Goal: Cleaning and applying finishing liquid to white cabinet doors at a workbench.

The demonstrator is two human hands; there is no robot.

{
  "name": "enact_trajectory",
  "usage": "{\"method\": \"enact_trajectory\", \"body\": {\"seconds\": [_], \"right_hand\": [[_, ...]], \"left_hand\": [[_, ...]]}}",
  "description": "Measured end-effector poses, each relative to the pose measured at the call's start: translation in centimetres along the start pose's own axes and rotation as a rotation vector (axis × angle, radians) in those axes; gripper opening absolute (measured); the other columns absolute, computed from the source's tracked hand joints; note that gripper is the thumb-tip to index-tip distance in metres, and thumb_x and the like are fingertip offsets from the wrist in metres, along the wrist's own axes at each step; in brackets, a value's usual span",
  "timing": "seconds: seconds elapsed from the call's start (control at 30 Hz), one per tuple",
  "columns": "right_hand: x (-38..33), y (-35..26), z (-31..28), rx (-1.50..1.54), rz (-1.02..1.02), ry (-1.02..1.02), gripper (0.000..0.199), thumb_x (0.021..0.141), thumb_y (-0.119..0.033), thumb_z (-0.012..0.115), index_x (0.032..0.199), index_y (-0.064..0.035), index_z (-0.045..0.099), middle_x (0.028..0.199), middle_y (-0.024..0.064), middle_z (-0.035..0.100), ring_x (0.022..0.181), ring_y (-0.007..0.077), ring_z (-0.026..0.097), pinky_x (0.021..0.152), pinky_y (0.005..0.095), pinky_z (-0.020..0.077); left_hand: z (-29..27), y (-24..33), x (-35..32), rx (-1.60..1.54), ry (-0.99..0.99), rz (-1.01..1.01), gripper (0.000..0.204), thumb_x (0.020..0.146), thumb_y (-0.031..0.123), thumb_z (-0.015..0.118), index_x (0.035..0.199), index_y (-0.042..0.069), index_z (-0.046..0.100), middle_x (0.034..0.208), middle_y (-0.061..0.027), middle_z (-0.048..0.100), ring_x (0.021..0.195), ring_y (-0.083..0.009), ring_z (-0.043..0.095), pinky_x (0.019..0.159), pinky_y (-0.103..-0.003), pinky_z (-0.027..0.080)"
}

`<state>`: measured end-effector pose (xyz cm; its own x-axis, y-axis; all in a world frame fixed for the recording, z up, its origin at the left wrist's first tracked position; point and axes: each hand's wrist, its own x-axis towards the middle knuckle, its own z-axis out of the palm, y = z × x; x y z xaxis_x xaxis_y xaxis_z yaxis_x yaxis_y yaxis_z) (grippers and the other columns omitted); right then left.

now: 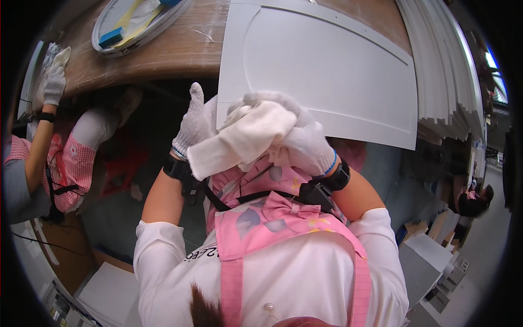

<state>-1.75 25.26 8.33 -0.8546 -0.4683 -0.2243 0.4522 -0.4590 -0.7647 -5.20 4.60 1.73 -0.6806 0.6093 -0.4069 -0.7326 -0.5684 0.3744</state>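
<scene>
A: Head view, from left to right, please. What is at the far left?

B: At the far left a co-worker's gloved hand (53, 83) rests on the brown table (180, 49), on something pale. I cannot tell what it is.

A: Is there any container?

B: Yes, a round grey tray (180, 12) lies on the far part of the table, a little to the right of that hand. In it I see a blue block (111, 37), a yellow strip (126, 16) and a pale sheet. The upper part of the tray is cut off by the picture edge.

A: And the person's own hands?

B: Both wear white knit gloves. The left hand (195, 122) is partly open, with the thumb pointing up, and its palm touches the white cloth (242, 139). The right hand (302, 143) is closed around the same cloth, with the fingers curled over its top.

A: Where is the cloth?

B: It is in the middle, near the person's chest, above the pink apron (272, 226). It is just at the near edge of a white panel (321, 71), which lies on the table and sticks out over its edge.

A: What is at the right?

B: A stack of white panels (444, 71) stands at the far right, just beside the single panel.
</scene>
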Motion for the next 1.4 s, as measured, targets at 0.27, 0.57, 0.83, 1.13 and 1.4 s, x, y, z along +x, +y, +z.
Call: {"method": "enact_trajectory", "body": {"seconds": [0.27,0.57,0.83,1.13,1.4], "right_hand": [[-7.8,-8.2,-13.5,-0.462,-0.518,0.734,0.044,0.088,-0.013,0.061,0.129,0.0019,0.055,0.136,0.0197,0.051,0.13,0.0317,0.047,0.11,0.042,0.0381],[-6.7,-4.3,-10.6,-1.898,-0.193,0.496,0.078,0.07,-0.037,0.079,0.136,-0.0066,0.052,0.139,0.0262,0.046,0.133,0.0438,0.04,0.109,0.0469,0.0367],[0.6,4.7,-2.2,-1.689,-0.908,-0.17,0.034,0.073,-0.022,0.07,0.105,-0.0157,0.063,0.102,0.0096,0.06,0.097,0.0298,0.062,0.075,0.0409,0.0532],[-1.9,1.3,-3.6,-1.459,-0.805,0.193,0.043,0.067,-0.016,0.076,0.108,-0.0165,0.065,0.102,0.0118,0.062,0.087,0.0315,0.063,0.071,0.0386,0.0526],[-17.8,-3.4,-21.8,-1.899,-0.728,1.063,0.042,0.074,-0.017,0.071,0.115,-0.0165,0.061,0.113,0.0122,0.056,0.105,0.0338,0.056,0.086,0.0443,0.0483]], "left_hand": [[-0.7,-2.1,-1.4,0.019,-0.076,0.061,0.103,0.09,0.079,0.018,0.149,-0.004,0.025,0.147,-0.0265,0.039,0.135,-0.0416,0.042,0.113,-0.054,0.031],[-0.8,-2.6,-2.1,0.029,-0.113,0.105,0.108,0.087,0.082,0.02,0.15,-0.006,0.023,0.147,-0.0284,0.039,0.134,-0.0408,0.043,0.113,-0.053,0.032],[-2.3,-3.3,-2.0,0.034,0.232,0.122,0.102,0.088,0.081,0.022,0.148,0.0,0.03,0.141,-0.0208,0.048,0.125,-0.0332,0.052,0.109,-0.043,0.039],[-1.6,-3.2,-0.9,0.696,0.149,0.303,0.05,0.1,0.033,0.055,0.135,-0.002,0.047,0.126,-0.0197,0.06,0.106,-0.0295,0.065,0.083,-0.039,0.057],[0.0,-3.0,-0.2,0.216,0.273,0.143,0.047,0.103,0.027,0.047,0.136,-0.005,0.039,0.124,-0.028,0.059,0.104,-0.0439,0.065,0.086,-0.055,0.059]]}}
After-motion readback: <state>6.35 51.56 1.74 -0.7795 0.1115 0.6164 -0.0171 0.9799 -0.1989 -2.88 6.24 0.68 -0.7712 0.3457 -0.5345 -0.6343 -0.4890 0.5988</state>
